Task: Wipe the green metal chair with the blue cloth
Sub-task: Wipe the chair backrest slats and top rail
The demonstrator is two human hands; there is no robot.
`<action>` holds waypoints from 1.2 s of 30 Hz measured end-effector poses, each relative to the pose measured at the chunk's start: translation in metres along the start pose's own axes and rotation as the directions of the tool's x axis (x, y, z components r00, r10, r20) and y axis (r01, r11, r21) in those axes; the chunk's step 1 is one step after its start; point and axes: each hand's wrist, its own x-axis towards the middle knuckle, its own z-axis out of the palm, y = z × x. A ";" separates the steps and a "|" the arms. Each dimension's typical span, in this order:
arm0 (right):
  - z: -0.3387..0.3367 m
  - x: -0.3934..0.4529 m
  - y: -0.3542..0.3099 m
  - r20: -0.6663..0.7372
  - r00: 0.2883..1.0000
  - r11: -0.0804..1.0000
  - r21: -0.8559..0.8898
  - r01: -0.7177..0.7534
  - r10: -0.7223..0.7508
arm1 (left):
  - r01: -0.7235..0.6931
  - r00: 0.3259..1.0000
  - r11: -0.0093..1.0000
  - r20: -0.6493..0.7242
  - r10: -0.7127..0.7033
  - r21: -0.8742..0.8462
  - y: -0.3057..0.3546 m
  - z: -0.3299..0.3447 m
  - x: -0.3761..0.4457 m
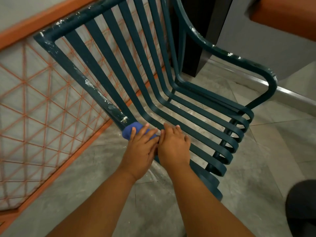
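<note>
Head view is showing one green metal chair [171, 93], taken as landmark for every entry below; it is filling the middle of the frame, slatted back leaning up and away to the upper left, slatted seat running down toward the lower right, white flecks dotting its tube frame. One orange lattice panel [34, 103] is standing behind the chair's back, to its left. One dark post [196, 31] is rising behind the chair's far armrest. Two bare forearms are reaching in from below toward the bend where back meets seat. One right hand [172, 147] is resting on the near slats at that bend, fingers fairly straight and spread, holding nothing that can be seen. One left hand [142, 149] is lying just beside it and touching it, fingers bent over the cloth and pressing it to the chair. One blue cloth [130, 131], bunched into a wad, is sitting at the foot of the near side tube, where that tube meets the seat, under the left fingertips. Judged from this, the left hand is the nearer and the working one; the tube's long axis is running up and leftward from the cloth, so a stroke along it is looking like the likely next pass.
</note>
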 end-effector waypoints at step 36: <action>-0.003 -0.004 -0.006 0.064 0.992 0.987 -0.114 0.114 -0.107 | 0.164 0.985 0.927 -0.001 -0.174 0.336 -0.047 -0.030 0.020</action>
